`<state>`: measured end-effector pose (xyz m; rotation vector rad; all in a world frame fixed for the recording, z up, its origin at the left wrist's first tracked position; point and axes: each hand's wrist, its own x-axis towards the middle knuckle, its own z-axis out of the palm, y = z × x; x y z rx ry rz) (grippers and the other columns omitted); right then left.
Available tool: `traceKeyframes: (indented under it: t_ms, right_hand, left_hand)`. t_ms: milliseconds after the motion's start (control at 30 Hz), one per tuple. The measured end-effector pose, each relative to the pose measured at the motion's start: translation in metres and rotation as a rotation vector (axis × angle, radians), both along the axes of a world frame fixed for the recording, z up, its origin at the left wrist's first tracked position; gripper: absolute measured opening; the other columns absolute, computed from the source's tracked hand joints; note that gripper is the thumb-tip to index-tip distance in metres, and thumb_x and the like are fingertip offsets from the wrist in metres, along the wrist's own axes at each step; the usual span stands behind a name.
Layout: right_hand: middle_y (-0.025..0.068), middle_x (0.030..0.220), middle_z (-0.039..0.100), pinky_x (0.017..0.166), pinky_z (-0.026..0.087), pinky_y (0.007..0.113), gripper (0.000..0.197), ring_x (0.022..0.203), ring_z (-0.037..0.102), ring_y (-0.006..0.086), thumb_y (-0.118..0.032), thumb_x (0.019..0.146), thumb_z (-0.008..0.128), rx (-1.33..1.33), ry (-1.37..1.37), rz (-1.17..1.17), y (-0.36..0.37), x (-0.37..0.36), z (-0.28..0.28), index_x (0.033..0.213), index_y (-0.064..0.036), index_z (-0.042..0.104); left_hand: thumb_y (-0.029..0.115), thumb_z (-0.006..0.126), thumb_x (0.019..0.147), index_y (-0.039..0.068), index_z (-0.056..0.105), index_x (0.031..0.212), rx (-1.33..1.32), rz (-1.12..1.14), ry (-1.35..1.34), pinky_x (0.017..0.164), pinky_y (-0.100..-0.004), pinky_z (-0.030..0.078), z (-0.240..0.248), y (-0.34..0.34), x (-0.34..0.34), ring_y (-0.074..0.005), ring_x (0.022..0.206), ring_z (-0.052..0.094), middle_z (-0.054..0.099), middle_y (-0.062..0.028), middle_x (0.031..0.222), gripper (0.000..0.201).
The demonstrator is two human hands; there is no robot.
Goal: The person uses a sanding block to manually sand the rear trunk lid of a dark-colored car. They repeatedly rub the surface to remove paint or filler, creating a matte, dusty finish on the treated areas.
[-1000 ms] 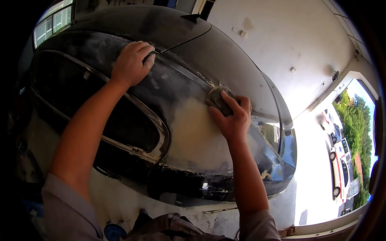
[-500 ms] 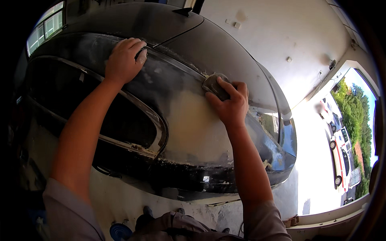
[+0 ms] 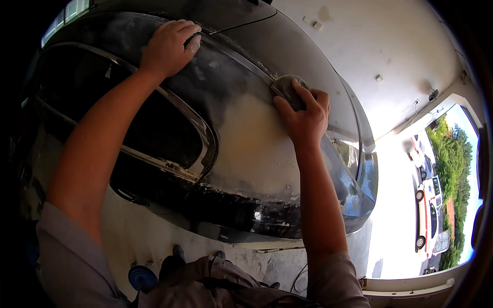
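A dark car [image 3: 205, 97] fills the middle, its rear side panel dusty around a pale yellowish filler patch [image 3: 251, 128]. My right hand [image 3: 308, 115] grips a dark, rounded sanding block [image 3: 289, 91], which lies against the panel's upper edge, above and right of the patch. Farther left, my left hand [image 3: 169, 49] rests on the roof edge beside the trim strip, its fingers dusted white and bent together. Something dark shows between thumb and fingers there; I cannot make out what it is. Below that hand runs the side window's frame [image 3: 205, 138].
A blue round container [image 3: 142, 278] stands on the floor by my feet. To the right, a wide doorway [image 3: 411, 287] opens on bright ground with parked vehicles [image 3: 429, 210] and trees. A pale wall [image 3: 359, 46] rises beyond the car.
My view has shifted, so the car and both hands sit higher and slightly farther right in the picture. Both hands keep their grip and nearly the same places on the car.
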<state>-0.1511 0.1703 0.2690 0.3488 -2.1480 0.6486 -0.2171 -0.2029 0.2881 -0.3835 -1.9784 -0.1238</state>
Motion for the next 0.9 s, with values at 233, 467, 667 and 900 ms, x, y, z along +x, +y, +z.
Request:
traceKeyframes:
  t_ms: [233, 467, 667, 900]
  right_hand:
    - [0.0190, 0.126, 0.061, 0.103, 0.054, 0.050, 0.060, 0.115, 0.063, 0.0387, -0.025, 0.066, 0.102, 0.084, 0.049, 0.076, 0.037, 0.116, -0.125, 0.123, -0.0171, 0.086]
    - [0.0146, 0.121, 0.064, 0.097, 0.055, 0.050, 0.056, 0.114, 0.065, 0.0366, -0.035, 0.075, 0.096, -0.030, -0.037, -0.012, -0.001, 0.005, 0.003, 0.128, -0.0180, 0.086]
    - [0.0186, 0.124, 0.060, 0.101, 0.054, 0.050, 0.059, 0.115, 0.063, 0.0392, -0.026, 0.069, 0.100, 0.042, 0.080, 0.028, 0.030, 0.115, -0.122, 0.125, -0.0177, 0.085]
    - [0.0124, 0.124, 0.066, 0.097, 0.055, 0.048, 0.056, 0.115, 0.066, 0.0360, -0.036, 0.076, 0.096, -0.095, -0.124, -0.055, 0.013, -0.006, 0.011, 0.129, -0.0190, 0.086]
  left_hand:
    - [0.030, 0.067, 0.109, 0.006, 0.075, 0.132, -0.006, 0.037, -0.007, 0.113, -0.0478, 0.053, 0.000, -0.010, 0.009, -0.0363, 0.129, 0.068, 0.075, -0.0118, 0.134, 0.035]
    - [0.029, 0.067, 0.109, 0.005, 0.075, 0.131, 0.011, -0.032, -0.009, 0.113, -0.0478, 0.052, 0.003, -0.001, -0.003, -0.0365, 0.129, 0.068, 0.075, -0.0121, 0.135, 0.034]
    - [0.027, 0.069, 0.107, 0.004, 0.075, 0.130, -0.008, 0.014, -0.004, 0.114, -0.0486, 0.052, -0.005, -0.012, 0.008, -0.0372, 0.128, 0.068, 0.076, -0.0135, 0.133, 0.033]
    - [0.027, 0.069, 0.106, 0.004, 0.076, 0.128, 0.012, -0.032, -0.029, 0.116, -0.0488, 0.051, 0.003, 0.007, 0.003, -0.0370, 0.129, 0.068, 0.076, -0.0133, 0.132, 0.033]
